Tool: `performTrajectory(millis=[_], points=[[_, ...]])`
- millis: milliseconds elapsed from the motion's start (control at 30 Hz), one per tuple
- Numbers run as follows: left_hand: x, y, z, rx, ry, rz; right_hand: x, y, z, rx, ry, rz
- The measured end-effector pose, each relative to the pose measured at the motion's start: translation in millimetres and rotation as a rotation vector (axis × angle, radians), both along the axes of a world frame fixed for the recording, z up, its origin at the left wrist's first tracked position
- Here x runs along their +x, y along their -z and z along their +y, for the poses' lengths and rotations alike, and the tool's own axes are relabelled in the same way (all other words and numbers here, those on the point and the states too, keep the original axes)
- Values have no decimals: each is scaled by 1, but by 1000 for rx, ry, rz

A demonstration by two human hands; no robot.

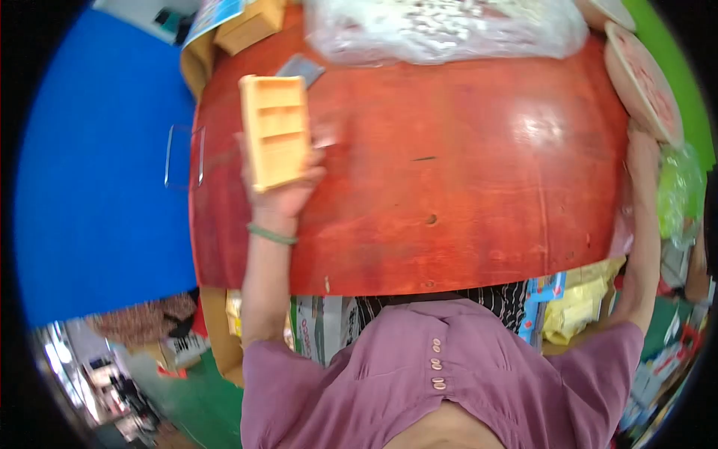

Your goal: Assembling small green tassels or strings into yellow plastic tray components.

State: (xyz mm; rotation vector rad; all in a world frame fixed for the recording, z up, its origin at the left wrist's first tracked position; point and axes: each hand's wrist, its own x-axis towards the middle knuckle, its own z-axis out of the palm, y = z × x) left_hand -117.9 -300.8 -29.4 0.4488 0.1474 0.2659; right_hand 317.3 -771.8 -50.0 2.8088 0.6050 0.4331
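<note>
A small orange-yellow plastic tray [280,123], with three compartments in its upright length, is gripped in my left hand [288,193] above the left part of the red table. Fingers of that hand wrap round the tray's lower end and sides; its compartments look bare. My right arm stretches along the table's right edge. At its end my right hand [645,135] is against the near rim of a pale bowl [624,82] with small pinkish pieces in it. The bowl hides most of that hand's fingers, so its grip does not show.
A clear plastic bag [449,49] of small white pieces lies along the far edge of the red table [449,165]. A flat grey piece [301,69] rests beyond the tray. Cardboard boxes [250,26] stand far left, beside a blue surface [105,165]. A green plastic bag [677,194] is at right.
</note>
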Motion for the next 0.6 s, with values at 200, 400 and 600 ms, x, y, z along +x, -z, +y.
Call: performTrajectory(millis=[200,400,600], points=[[3,-3,-60,-28,70,-96,58,39,-50,115,-307,-58],[4,2,-83,-4,119,-169,13,12,-22,228,-137,8],[12,2,-115,-41,208,-225,2,4,-15,236,-83,79]])
